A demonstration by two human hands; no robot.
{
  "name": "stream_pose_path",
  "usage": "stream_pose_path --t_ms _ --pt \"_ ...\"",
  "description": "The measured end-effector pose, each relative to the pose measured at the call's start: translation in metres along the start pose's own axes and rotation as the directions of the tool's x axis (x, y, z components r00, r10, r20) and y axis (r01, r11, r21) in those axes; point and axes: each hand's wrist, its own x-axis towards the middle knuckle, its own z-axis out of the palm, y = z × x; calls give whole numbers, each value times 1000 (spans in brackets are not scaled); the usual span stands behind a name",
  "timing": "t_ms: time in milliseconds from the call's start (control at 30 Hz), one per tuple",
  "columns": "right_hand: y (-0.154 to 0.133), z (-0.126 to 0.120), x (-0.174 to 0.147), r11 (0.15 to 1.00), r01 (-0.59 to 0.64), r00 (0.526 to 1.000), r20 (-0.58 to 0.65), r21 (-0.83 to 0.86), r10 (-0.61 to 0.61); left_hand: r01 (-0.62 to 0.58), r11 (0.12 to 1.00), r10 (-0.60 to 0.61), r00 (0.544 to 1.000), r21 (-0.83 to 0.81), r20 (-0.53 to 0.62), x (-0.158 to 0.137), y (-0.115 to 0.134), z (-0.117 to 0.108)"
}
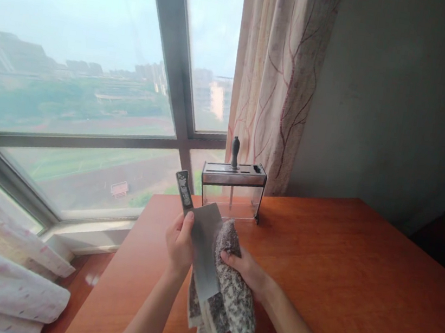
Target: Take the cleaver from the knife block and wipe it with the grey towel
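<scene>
Head view: cleaver (203,240) blade partly hidden by speckled cloth (233,291).

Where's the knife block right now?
In the head view, the knife block stands at the table's far edge by the curtain, just beyond the cleaver in the left hand.

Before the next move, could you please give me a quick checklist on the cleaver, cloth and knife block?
1. Left hand grips cleaver near the handle end: ok.
2. Right hand presses cloth against the blade: ok.
3. Cloth lies between right fingers and blade: ok where visible.
4. Blade clean and dry: cannot tell.
5. Knife block upright on table, one handle already standing in it: ok.
6. Free slot in the block: dark openings show on top, but whether one fits cannot tell.
</scene>
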Motion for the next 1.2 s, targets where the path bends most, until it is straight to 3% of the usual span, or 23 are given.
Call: stream_pose_path --t_ms 167,400,567,833,1033,1200 --pt "-7 -6 -1 999 15 1000 19 -38 -14 10 999 -11 1000 46 26 -4 -3 8" --pt "-11 -11 -1 996 60 989 -136 60 -51 -48 987 5 961 153 276 -17 -4 17" --pt "-6 -8 2 987 118 985 -141 106 -102 -93 984 38 944 154 328 -17 -3 15" --pt "5 -1 4 986 110 990 -99 125 -98 -56 990 27 975 130 221 -13 -2 9" --pt "8 1 4 995 40 999 -25 91 -38 -37 999 38 997 -11 73 -5 -2 -1" --pt "5 4 3 995 26 1000 4 94 -26 -95 993 85 989 -75 -118 3 2 -7"
